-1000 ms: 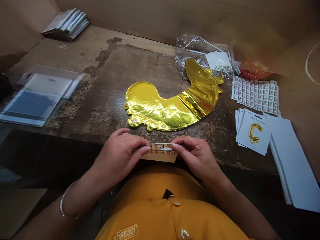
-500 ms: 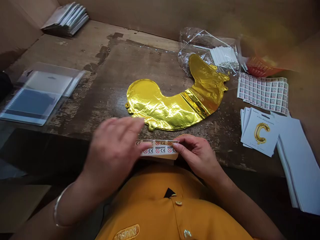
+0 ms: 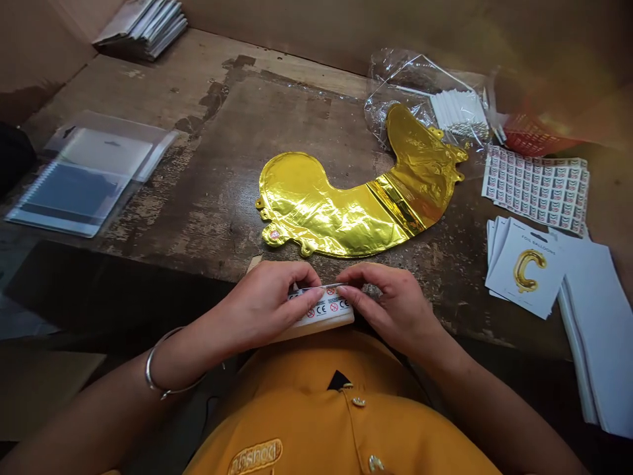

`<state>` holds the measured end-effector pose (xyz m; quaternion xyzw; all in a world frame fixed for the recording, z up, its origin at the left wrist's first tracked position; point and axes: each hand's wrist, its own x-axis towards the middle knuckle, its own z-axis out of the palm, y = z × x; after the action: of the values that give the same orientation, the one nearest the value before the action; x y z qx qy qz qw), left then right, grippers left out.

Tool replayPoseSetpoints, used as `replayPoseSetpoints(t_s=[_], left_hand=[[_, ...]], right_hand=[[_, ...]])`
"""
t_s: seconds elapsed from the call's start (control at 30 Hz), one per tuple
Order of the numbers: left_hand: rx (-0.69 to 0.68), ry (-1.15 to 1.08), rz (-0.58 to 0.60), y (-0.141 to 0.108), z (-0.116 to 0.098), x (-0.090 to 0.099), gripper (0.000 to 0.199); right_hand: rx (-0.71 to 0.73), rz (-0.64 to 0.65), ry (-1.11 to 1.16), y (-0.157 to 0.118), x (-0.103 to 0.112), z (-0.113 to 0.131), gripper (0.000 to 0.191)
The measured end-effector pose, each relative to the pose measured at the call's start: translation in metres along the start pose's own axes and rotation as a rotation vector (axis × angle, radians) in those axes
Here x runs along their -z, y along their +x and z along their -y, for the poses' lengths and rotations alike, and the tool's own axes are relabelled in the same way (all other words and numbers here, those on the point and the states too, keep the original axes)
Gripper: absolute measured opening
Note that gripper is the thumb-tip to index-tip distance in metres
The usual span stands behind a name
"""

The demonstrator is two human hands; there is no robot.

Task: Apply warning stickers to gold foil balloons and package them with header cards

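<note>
Between my hands, close to my body, is a sheet of stickers (image 3: 321,307) printed with CE marks and red warning circles. My left hand (image 3: 270,300) pinches its upper edge near the middle. My right hand (image 3: 388,300) grips the same edge at the right end, thumb in front. The fingertips of both hands nearly meet. Just beyond them a flat gold foil balloon (image 3: 336,214), curved like a C, lies on the table. A small round sticker (image 3: 274,234) shows on the tab at its lower left.
Clear plastic sleeves (image 3: 79,178) lie at left, with a stack of folded packets (image 3: 143,30) behind. On the right are sticker sheets (image 3: 537,188), balloon cards (image 3: 527,267) and long white paper (image 3: 601,330). White sticks (image 3: 459,113) in clear plastic and a red basket (image 3: 539,132) stand at the back.
My left hand has come down from beside the balloon's lower left and closed on the sticker sheet's edge. The balloon's lower-left tab is now uncovered. My right hand keeps its grip.
</note>
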<state>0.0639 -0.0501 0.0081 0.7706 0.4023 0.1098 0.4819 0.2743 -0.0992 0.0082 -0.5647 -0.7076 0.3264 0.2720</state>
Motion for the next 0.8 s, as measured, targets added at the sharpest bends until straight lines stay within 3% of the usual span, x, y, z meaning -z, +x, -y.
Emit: replayPoseSetpoints(t_s=[0.2,0.37,0.67,0.8], left_hand=[[0.052,-0.065,0.066,0.003,0.005,-0.001,0.019],[0.107,-0.185,0.076,0.005,0.006,-0.001,0.018],[0.166,-0.371,0.082,0.006,0.008,0.000,0.018],[0.184,-0.424,0.096,0.007,0.007,-0.001,0.020]], right_hand=[[0.017,0.014,-0.033,-0.002,-0.009,0.000,0.006],[0.265,-0.149,-0.203,0.002,-0.010,0.000,0.019],[0.601,-0.225,-0.410,0.001,-0.015,-0.013,0.031],[0.729,-0.209,-0.492,0.004,-0.011,-0.013,0.023]])
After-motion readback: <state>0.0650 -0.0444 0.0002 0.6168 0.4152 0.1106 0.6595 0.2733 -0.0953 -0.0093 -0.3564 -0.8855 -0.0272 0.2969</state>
